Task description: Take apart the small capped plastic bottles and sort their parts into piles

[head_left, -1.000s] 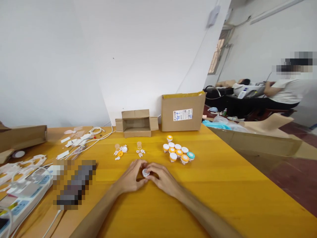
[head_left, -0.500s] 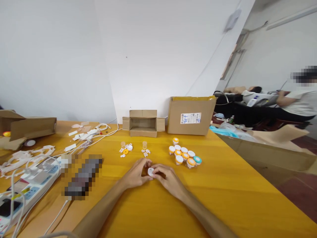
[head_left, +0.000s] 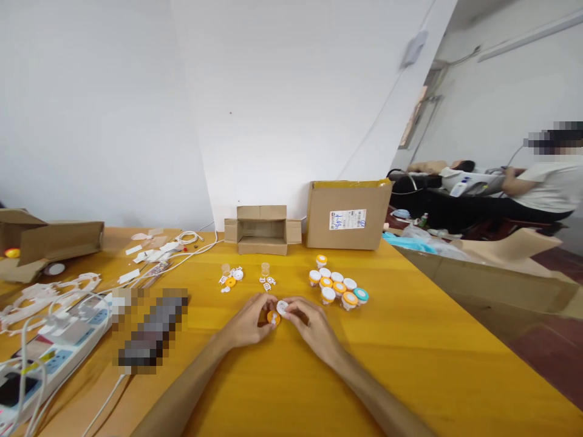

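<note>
My left hand (head_left: 250, 321) curls its thumb and fingers round an orange round cap (head_left: 273, 318) with a white centre. Just beside it, my right hand (head_left: 312, 323) pinches a white round disc (head_left: 282, 308) by its edge, tilted and close to the cap. Beyond the hands lie small white spotted pieces (head_left: 268, 285) in front of a clear cup (head_left: 265, 269). To their left is a second group with another clear cup (head_left: 225, 269), an orange ring (head_left: 230, 282) and a white cap (head_left: 238, 275).
At the right stand several small jars (head_left: 349, 299) with white, orange or teal lids. Behind are an open small carton (head_left: 262, 246) and a large labelled box (head_left: 348, 230). Cables, a power strip (head_left: 57, 361) and a blurred dark device (head_left: 152, 328) occupy the left. Another person (head_left: 542, 188) sits far right.
The white disc in my right hand has risen and shifted slightly right, uncovering the orange cap by my left fingers. The view has shifted a little.
</note>
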The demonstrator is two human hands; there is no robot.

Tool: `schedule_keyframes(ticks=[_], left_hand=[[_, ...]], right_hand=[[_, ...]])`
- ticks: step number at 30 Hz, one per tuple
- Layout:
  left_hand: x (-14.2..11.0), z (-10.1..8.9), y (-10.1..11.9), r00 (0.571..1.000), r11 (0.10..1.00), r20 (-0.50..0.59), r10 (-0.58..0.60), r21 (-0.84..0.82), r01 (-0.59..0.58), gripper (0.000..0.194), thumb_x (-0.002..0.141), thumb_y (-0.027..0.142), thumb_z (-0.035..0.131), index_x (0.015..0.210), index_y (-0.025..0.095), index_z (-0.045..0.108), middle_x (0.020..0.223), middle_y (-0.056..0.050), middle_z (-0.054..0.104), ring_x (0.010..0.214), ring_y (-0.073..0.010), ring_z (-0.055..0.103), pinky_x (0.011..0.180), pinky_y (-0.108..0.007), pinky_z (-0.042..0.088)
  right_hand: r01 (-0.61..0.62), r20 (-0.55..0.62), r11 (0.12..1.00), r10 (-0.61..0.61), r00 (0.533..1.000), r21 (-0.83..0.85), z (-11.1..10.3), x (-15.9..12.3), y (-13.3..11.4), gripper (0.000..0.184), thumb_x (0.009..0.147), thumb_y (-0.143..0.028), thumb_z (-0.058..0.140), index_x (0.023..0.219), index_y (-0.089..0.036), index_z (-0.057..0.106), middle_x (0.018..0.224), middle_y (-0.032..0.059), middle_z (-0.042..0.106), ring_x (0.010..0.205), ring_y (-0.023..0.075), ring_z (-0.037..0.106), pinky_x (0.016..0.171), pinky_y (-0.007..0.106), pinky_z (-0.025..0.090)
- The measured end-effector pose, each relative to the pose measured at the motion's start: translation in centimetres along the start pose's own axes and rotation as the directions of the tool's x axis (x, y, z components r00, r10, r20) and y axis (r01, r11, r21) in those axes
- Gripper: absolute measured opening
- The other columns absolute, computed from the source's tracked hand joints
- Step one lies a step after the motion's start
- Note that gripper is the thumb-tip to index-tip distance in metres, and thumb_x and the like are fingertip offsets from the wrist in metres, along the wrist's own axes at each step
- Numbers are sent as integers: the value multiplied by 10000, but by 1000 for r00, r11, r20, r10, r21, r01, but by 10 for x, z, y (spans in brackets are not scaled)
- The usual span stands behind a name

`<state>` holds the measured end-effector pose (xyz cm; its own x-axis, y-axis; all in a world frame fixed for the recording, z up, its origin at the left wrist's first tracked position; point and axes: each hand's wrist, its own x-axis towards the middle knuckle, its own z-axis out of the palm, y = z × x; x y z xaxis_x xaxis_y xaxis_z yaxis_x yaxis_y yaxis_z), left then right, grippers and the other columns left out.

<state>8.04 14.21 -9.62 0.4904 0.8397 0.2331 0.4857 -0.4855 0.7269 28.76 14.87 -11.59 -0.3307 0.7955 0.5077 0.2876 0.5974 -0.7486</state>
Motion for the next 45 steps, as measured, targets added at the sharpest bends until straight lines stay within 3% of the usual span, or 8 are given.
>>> schedule_keyframes(ticks=[6, 11, 20, 28, 45], left_hand=[[-3, -7, -3, 1000, 998, -4, -12, 58, 12, 370, 763, 101, 573, 1106, 233, 532, 1026, -31, 602, 967, -183, 554, 904, -302, 444], [-3, -10, -1, 999, 997, -22, -46, 53, 48, 387, 766, 218, 676, 1123, 237, 527, 1070, -40, 607, 988, -205, 560, 937, -333, 445], [-1, -12, 0, 999, 999, -42, -35, 12, 35, 215, 856, 248, 604, 1062, 223, 547, 963, -33, 600, 919, -182, 554, 885, -296, 446], [-1, -12, 1, 998, 997, -19, -54, -53, 53, 192, 883, 307, 608, 1041, 211, 557, 1002, -41, 615, 940, -178, 559, 909, -299, 449], [-2, -8, 1, 1000, 1000, -6, -12, 20, 12, 121, 877, 227, 597, 993, 214, 565, 944, -21, 608, 891, -165, 558, 843, -279, 450]], right_hand=[[94, 30, 928, -89, 996, -360, 0, 0, 8, 185, 908, -119, 542, 906, -244, 679, 1002, 56, 725, 902, 223, 667, 819, 354, 537], [126, 73, 883, -104, 992, -453, 4, 11, 11, 219, 886, -76, 555, 960, -240, 681, 974, 57, 721, 877, 227, 670, 804, 351, 549], [173, 70, 894, -158, 985, -413, 7, 26, 21, 212, 890, -104, 596, 1016, -245, 692, 1166, 77, 671, 1031, 232, 655, 884, 366, 553], [277, 152, 923, -244, 958, -267, 0, 13, -10, 167, 932, -104, 553, 935, -225, 668, 1120, 77, 639, 1041, 209, 601, 892, 341, 519], [167, 152, 969, -140, 978, -180, 14, 13, -4, 216, 846, -7, 551, 837, -204, 637, 1077, 77, 641, 1042, 212, 621, 900, 348, 528]])
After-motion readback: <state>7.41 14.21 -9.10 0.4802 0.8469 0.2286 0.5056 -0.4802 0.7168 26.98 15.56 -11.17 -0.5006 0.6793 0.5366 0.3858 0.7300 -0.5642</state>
